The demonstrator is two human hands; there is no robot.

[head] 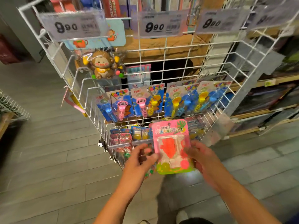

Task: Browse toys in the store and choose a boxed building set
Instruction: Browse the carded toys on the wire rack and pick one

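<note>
2 hands (142, 156); 1 pink toy card (172, 143); 1 monkey toy (102, 64); 3 clear price tags (159, 24); approx. 5 blue bubble-wand cards (146, 99).

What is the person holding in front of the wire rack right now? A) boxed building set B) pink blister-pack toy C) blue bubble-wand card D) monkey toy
B: the left hand and right hand grip the sides of a pink blister-pack toy, while the monkey toy hangs on the wire rack.

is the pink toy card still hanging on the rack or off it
Off it. The pink toy card sits in front of the wire rack, gripped by the right hand while the left hand touches its edge.
</note>
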